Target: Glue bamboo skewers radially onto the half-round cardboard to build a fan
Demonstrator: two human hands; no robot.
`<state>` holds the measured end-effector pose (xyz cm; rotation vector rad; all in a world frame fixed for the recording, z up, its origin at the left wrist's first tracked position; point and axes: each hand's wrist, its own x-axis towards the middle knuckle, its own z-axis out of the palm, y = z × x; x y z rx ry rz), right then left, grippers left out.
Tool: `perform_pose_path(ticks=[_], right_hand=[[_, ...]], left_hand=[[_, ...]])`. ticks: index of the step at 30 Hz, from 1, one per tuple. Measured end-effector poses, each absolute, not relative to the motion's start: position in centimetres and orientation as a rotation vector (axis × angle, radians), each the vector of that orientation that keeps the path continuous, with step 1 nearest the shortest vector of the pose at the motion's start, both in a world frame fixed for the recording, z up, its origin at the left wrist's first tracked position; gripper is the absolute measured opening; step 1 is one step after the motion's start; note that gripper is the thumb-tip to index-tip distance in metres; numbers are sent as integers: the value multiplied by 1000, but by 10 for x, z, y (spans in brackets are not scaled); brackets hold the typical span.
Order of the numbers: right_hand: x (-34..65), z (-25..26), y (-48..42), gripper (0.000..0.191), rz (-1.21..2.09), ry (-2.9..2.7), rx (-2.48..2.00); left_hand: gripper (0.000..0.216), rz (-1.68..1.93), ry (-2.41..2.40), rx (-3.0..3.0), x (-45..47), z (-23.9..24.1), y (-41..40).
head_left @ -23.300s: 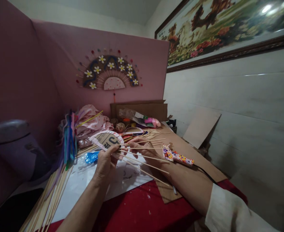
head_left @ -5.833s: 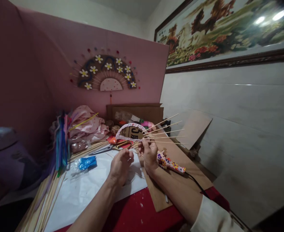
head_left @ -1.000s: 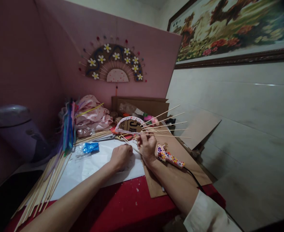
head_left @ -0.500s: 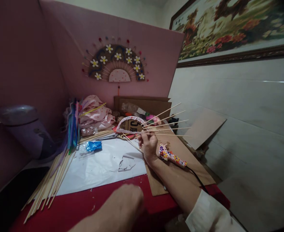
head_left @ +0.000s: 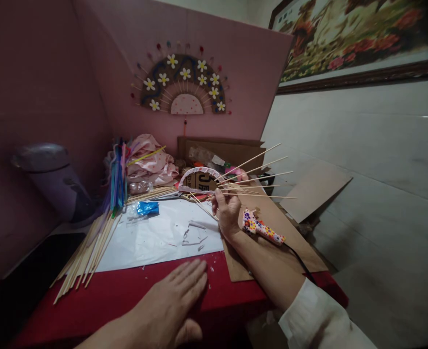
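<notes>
currently your right hand (head_left: 228, 208) pinches half-round cardboard piece (head_left: 198, 181), sticks (head_left: 272, 175) fanning rightward from it; your left hand (head_left: 173, 295) stretched flat, nearer you; flowered glue gun (head_left: 262, 228) beside right wrist.

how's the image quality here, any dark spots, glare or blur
Head view: dim overall, the purple container in shadow at left; head view: soft sheen on the white sheet, thin glint on the wall; head view: blackened corner over the painting; head view: right hand and half-circle readable, fine detail soft.
</notes>
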<state>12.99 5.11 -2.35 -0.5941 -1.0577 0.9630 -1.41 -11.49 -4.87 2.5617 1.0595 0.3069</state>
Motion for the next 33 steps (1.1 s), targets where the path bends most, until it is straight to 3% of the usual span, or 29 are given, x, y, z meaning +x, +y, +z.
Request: perform_pose_path(ticks=[5, 7, 10, 15, 18, 21, 25, 29, 30, 33], right_hand=[[130, -23, 50, 28, 949, -1082, -591], [130, -23, 49, 29, 943, -1091, -594], [130, -24, 49, 27, 938, -1106, -591], [130, -23, 47, 24, 921, -1129, -574], [130, -22, 46, 23, 924, -1139, -553], [130, -22, 45, 23, 927, -1142, -555], [130, -22, 45, 23, 925, -1144, -567], [130, -24, 46, 23, 917, -1158, -569], [130, -24, 47, 23, 916, -1159, -571], [130, -26, 47, 22, 911, -1163, -571]], left_hand=[[47, 373, 621, 2470, -4, -29, -128], [46, 430, 919, 2441, -6, -23, -116], [61, 414, 1124, 2553, -7, -24, -92], [69, 258, 881, 2512, 9, -20, -106], [47, 247, 553, 2379, 17, -2, -132], [44, 431, 723, 2367, 17, 4, -128], [68, 356, 1029, 2563, 20, -17, -95], [87, 265, 947, 2669, 33, -35, -100], [84, 241, 889, 2697, 35, -37, -108], [50, 159, 619, 2775, 31, -37, -133]])
